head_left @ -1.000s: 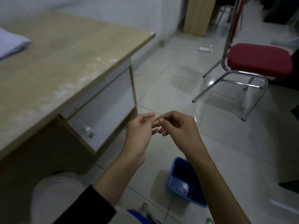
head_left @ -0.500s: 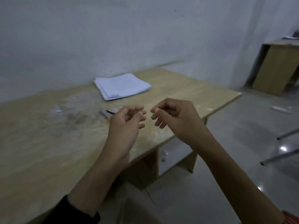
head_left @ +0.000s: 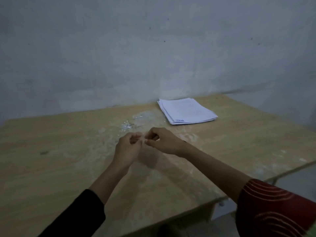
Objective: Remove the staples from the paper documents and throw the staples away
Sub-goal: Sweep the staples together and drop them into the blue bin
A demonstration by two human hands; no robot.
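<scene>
A stack of white paper documents (head_left: pixel 186 111) lies at the back right of the wooden table (head_left: pixel 68 151). My left hand (head_left: pixel 127 147) and my right hand (head_left: pixel 164 141) hover over the table's middle, in front of the stack. Both have their fingers curled and their fingertips almost touching each other. The fingertips are blurred, and I see no staple between them. Small pale bits (head_left: pixel 127 126) are scattered on the worn tabletop just beyond my hands.
A grey wall (head_left: pixel 153 57) rises straight behind the table. The table's right edge (head_left: pixel 290 170) drops off to the floor. A small dark object (head_left: pixel 185 141) peeks out behind my right wrist.
The view has swung from the floor and the blue bin up to the tabletop. My hands came up over the table with it, parted briefly, and their fingertips are now close together again.
</scene>
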